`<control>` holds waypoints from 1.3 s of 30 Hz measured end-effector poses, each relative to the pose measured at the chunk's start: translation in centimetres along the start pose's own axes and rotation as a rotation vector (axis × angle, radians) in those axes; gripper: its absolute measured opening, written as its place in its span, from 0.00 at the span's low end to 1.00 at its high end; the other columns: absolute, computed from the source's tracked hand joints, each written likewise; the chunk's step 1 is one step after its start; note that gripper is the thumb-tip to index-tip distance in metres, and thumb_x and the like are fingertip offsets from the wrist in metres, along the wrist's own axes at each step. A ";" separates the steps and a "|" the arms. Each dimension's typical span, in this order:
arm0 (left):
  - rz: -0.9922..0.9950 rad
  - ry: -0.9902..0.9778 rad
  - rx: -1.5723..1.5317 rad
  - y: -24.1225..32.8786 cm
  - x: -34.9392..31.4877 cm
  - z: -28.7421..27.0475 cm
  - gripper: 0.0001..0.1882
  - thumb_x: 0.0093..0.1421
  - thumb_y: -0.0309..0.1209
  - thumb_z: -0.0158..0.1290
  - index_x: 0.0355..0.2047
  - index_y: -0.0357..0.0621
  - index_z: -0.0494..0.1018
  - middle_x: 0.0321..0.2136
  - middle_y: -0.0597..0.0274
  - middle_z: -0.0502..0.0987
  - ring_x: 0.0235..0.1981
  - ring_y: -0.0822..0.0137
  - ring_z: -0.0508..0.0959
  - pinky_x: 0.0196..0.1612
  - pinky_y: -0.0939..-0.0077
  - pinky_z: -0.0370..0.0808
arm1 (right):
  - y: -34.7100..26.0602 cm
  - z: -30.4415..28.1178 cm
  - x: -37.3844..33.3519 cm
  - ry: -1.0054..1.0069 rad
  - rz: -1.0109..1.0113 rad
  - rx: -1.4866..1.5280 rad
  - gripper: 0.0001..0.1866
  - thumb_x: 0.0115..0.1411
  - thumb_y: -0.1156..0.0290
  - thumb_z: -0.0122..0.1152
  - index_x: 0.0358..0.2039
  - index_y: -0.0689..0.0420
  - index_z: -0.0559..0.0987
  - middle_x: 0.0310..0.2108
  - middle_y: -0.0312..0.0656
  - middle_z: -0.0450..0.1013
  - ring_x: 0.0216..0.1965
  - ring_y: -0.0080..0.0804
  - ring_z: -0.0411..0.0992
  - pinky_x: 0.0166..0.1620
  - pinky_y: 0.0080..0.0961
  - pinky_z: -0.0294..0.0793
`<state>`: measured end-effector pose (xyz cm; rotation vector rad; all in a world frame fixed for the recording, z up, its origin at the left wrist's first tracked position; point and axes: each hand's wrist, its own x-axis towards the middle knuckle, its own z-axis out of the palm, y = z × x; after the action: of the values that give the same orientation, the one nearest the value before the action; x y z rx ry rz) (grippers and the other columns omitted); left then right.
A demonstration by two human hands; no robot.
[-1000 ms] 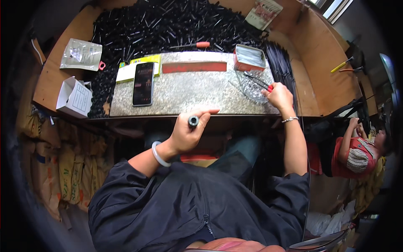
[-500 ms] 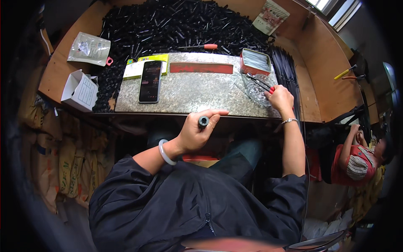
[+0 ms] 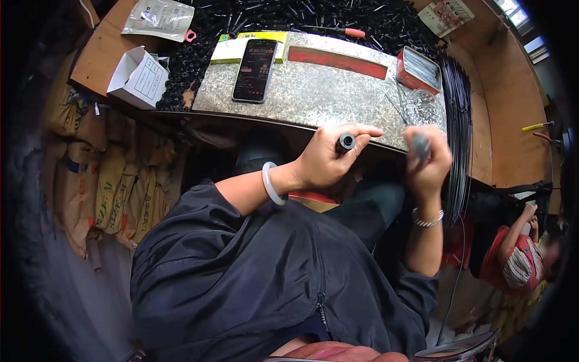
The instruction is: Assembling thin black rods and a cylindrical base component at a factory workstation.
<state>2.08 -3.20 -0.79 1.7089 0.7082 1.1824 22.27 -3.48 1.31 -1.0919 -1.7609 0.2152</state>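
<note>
My left hand (image 3: pixel 329 158) is wrapped round a short black tube (image 3: pixel 346 142), its hollow round end facing up; the index finger points out to the right. To its right, my right hand (image 3: pixel 431 158) is closed and smeared by motion, with a blurred grey shape between its fingers. From that fist, the thin dark prongs of a long-nosed pliers (image 3: pixel 398 107) reach over the speckled grey board (image 3: pixel 325 96). Beside the prongs lies a pile of small clear pieces (image 3: pixel 424 108). A red tin (image 3: pixel 416 75) of thin, pale strips stands just behind the pile.
A phone (image 3: pixel 256 71) leans on a yellow-green box (image 3: pixel 226 54). Behind the board spread many black parts (image 3: pixel 271 13), with a red-handled screwdriver (image 3: pixel 354 33). Long black rods (image 3: pixel 459 120) lie at right, a white carton (image 3: pixel 139 78) at left. A co-worker in red (image 3: pixel 512 259) sits at far right.
The view has shifted, so the bench sits higher and further right. My right hand has drawn back from the clear pile toward my left hand, which still holds the tube.
</note>
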 end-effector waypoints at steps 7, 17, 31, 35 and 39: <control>-0.039 -0.057 -0.126 0.0 -0.3 0.6 0.15 0.63 0.30 0.49 0.46 0.34 0.72 0.23 0.72 0.71 0.24 0.84 0.65 0.27 0.88 0.64 | -4.4 4.3 -2.5 0.102 -0.291 0.022 0.14 0.42 0.72 0.68 0.32 0.59 0.78 0.25 0.40 0.74 0.23 0.31 0.71 0.26 0.24 0.68; 0.036 -0.034 -0.131 0.1 -1.0 0.4 0.20 0.57 0.32 0.56 0.48 0.34 0.71 0.22 0.77 0.66 0.25 0.84 0.63 0.27 0.89 0.63 | -5.5 4.8 -2.3 0.125 -0.316 0.013 0.14 0.42 0.71 0.68 0.32 0.59 0.78 0.24 0.40 0.74 0.23 0.30 0.70 0.26 0.24 0.66; 0.078 -0.046 -0.124 1.1 -0.6 -0.1 0.20 0.57 0.33 0.55 0.47 0.33 0.71 0.30 0.63 0.76 0.31 0.77 0.73 0.34 0.82 0.71 | -5.1 4.4 -0.8 0.012 -0.180 0.333 0.11 0.50 0.72 0.68 0.30 0.61 0.75 0.22 0.38 0.70 0.24 0.24 0.68 0.28 0.18 0.68; 0.134 0.028 -0.170 0.6 0.1 -0.4 0.19 0.61 0.34 0.49 0.47 0.33 0.70 0.33 0.52 0.78 0.32 0.70 0.77 0.36 0.76 0.73 | -6.4 2.8 0.6 -0.143 0.223 0.272 0.19 0.51 0.69 0.69 0.40 0.59 0.72 0.22 0.26 0.63 0.22 0.12 0.58 0.26 0.10 0.58; -0.114 0.123 -0.327 2.1 0.3 -1.8 0.14 0.64 0.28 0.44 0.46 0.34 0.72 0.19 0.72 0.72 0.20 0.85 0.65 0.22 0.85 0.63 | -8.2 -0.8 1.5 -0.557 0.495 0.357 0.18 0.65 0.71 0.47 0.55 0.61 0.66 0.26 0.33 0.68 0.22 0.15 0.65 0.28 0.12 0.66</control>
<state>0.41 -3.18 1.47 1.3174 0.6376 1.2549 18.09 -7.33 7.49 -1.2554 -1.7876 1.1876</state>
